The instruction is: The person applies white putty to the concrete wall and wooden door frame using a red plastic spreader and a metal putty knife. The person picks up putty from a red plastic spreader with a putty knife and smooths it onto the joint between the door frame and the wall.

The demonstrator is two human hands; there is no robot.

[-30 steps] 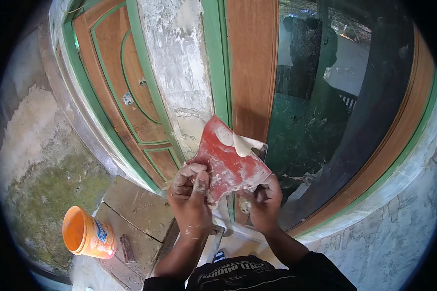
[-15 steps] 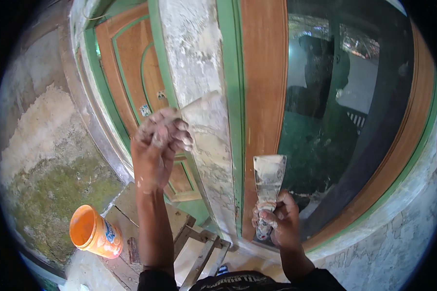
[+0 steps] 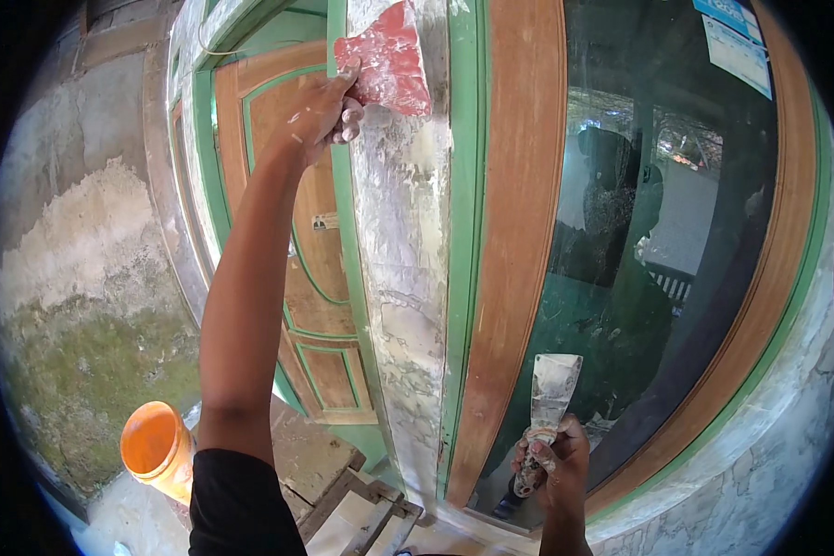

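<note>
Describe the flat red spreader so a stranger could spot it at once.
Find the patchy grey-white wall strip between the brown wooden door with green trim and the tall dark glass window. Near the strip's top, the left hand grips the flat red spreader, smeared with white. Its broad red face sets it apart from the narrow, whitish-bladed scraper in the right hand.

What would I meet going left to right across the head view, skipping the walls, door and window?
Orange bucket → left hand → red sheet → putty knife → blue-and-white papers.

Head-worn fisheye; tilted downward, close
</note>
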